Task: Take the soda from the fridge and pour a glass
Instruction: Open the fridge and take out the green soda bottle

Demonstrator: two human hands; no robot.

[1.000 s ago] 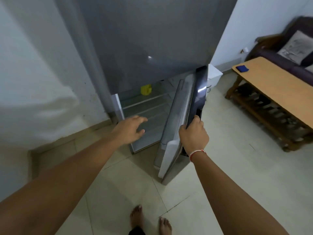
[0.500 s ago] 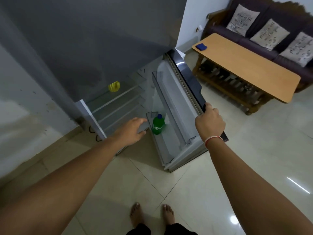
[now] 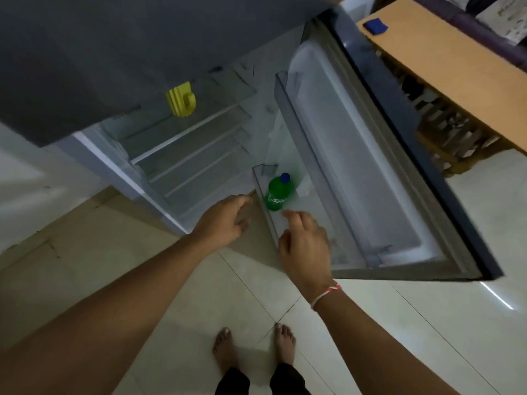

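Green soda bottle (image 3: 276, 193), base behind door shelf (image 3: 265, 206)

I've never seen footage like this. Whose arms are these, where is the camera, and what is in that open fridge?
No machine here: a person wears a camera on the head, looking down, so you see their own arms and bare feet. The fridge door stands open. In its lower door shelf stands a green soda bottle with a blue cap. A yellow object sits on an upper shelf inside. The left hand and the right hand both reach toward the bottle with fingers relaxed; neither has a grip on anything yet. To the right is a wooden table with a small blue item on it.
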